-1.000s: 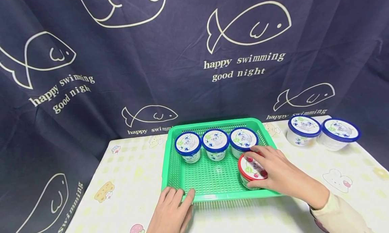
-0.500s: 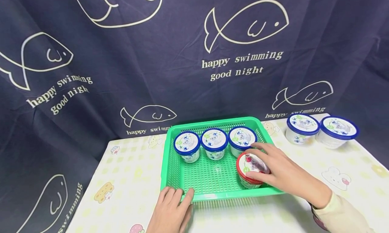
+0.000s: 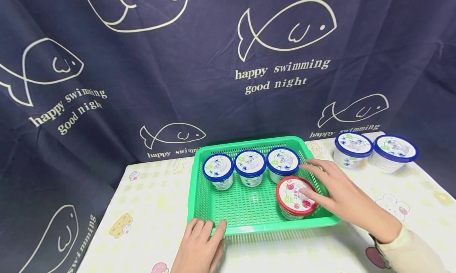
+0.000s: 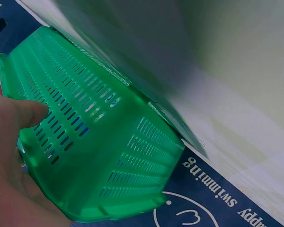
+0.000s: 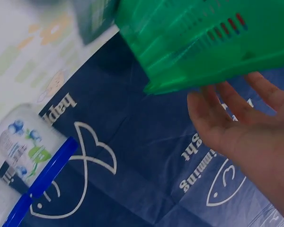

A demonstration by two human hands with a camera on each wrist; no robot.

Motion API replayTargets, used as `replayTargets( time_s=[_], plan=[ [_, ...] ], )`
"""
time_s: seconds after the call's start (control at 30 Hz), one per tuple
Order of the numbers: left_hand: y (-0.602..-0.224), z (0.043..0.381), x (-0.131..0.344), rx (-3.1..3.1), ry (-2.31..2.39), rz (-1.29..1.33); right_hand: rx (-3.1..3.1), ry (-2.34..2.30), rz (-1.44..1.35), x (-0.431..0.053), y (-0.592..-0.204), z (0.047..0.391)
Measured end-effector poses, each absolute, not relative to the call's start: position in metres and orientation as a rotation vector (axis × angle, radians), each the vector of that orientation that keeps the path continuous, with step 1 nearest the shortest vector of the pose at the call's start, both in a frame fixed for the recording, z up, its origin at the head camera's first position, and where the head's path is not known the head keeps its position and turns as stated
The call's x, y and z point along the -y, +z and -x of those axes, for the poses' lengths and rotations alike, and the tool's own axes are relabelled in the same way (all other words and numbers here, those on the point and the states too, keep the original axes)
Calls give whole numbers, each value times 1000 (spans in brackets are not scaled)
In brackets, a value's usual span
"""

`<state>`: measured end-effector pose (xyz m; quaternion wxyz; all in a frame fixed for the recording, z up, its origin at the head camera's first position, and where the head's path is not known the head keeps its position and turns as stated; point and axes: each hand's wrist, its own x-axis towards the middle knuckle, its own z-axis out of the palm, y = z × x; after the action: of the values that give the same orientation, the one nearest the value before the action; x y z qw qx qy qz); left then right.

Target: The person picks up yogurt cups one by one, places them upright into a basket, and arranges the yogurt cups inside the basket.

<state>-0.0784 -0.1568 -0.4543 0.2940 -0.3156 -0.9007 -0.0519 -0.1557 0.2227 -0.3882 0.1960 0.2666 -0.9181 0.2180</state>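
My left hand holds the front rim of the green basket, fingers over the edge; in the left wrist view the thumb presses the outer wall. A tub with a red lid, printed with red fruit, stands upright in the basket's front right corner. Over the basket's right side my right hand has its fingers spread, the thumb overlapping the red lid's edge in the head view. Behind the red tub stand three blue-lidded tubs in a row: left, middle and right.
Two more blue-lidded tubs, one nearer and one further right, stand side by side on the table at the right. A checked cloth covers the table. Behind it hangs a dark blue curtain with fish drawings.
My right hand has let go of the red-lidded tub and moved right, its fingers opening. The tub stays in the basket's front right corner. My left hand keeps its place on the rim.
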Motion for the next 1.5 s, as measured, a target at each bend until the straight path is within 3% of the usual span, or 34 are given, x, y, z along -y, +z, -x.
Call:
replayTargets(
  time_s=[0.77, 1.5],
  plan=[
    [-456, 79, 156, 2338, -178, 851, 2517, 477, -399, -333, -399, 173],
    [-456, 80, 157, 2344, -129, 853, 2625, 452, -193, -365, -394, 179]
  ],
)
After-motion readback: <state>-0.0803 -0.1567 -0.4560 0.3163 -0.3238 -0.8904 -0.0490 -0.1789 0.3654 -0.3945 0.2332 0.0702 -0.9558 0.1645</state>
